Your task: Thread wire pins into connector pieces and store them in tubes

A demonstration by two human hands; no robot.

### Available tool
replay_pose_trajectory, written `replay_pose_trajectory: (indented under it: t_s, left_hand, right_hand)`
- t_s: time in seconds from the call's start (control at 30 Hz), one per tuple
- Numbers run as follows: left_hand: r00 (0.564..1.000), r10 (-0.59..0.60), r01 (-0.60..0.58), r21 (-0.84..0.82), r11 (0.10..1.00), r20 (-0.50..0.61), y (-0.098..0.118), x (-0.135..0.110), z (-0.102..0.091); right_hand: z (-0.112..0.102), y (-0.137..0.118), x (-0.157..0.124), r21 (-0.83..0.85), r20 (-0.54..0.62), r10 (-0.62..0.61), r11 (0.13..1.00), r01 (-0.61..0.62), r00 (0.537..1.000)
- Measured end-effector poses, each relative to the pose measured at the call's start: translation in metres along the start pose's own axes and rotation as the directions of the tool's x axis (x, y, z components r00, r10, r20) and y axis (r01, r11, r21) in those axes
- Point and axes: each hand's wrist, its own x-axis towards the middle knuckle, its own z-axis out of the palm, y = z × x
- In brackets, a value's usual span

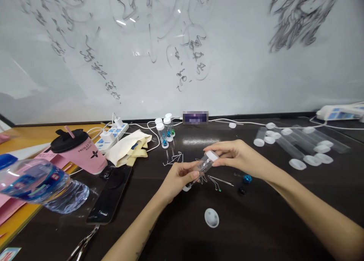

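Note:
A clear plastic tube (pixel 203 165) with a white cap (pixel 212 155) is held tilted above the dark table (pixel 256 223). My left hand (pixel 178 177) grips its lower part, fingers wrapped round it. My right hand (pixel 237 156) pinches the capped upper end. Under the hands lie thin metal wire pins (pixel 174 158) and another pin with a green tip (pixel 217 186). A loose white cap (pixel 212 217) rests in front of the hands. A blue bead (pixel 247 178) and a black bead (pixel 242 191) sit just right of the tube.
Three small capped vials (pixel 165 134) with coloured beads stand behind. Several empty capped tubes (pixel 295 149) lie at the right. At the left are a pink cup (pixel 78 151), a water bottle (pixel 42 185), a phone (pixel 110 200), cloth gloves (pixel 129 151), a power strip (pixel 112 134) and pliers (pixel 82 246). A whiteboard stands behind.

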Motion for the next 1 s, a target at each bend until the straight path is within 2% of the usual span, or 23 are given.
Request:
replay_pose_trajectory:
  t_s: [0.2,0.4,0.63,0.73,0.87,1.0]
  left_hand:
    - [0.999,0.014,-0.017,-0.056,0.998,-0.045,-0.002,-0.001,0.006]
    - [0.998,0.015,-0.020,-0.071,0.997,-0.066,-0.001,-0.001,0.010]
    - [0.999,0.024,-0.028,-0.111,0.993,-0.037,-0.001,-0.001,0.008]
    - [0.999,0.037,-0.039,-0.110,0.993,-0.024,-0.001,0.000,0.009]
    - [0.988,0.085,-0.089,-0.026,0.996,-0.127,-0.003,0.001,0.013]
    - [0.956,0.146,-0.137,0.054,0.989,-0.254,-0.001,0.001,0.016]
  right_hand:
    - [0.000,0.000,0.000,0.026,-0.006,-0.008,1.000,0.008,1.000]
    - [-0.002,-0.005,-0.002,-0.027,-0.014,-0.015,1.000,0.014,1.000]
    - [-0.003,-0.010,0.001,-0.184,-0.025,-0.079,0.980,0.073,0.997]
    - [0.000,-0.009,-0.001,-0.321,-0.075,-0.152,0.939,0.120,0.986]
    - [0.010,-0.013,-0.007,-0.493,-0.098,-0.276,0.848,0.194,0.956]
    - [0.019,-0.024,-0.013,-0.552,-0.186,-0.387,0.802,0.230,0.903]
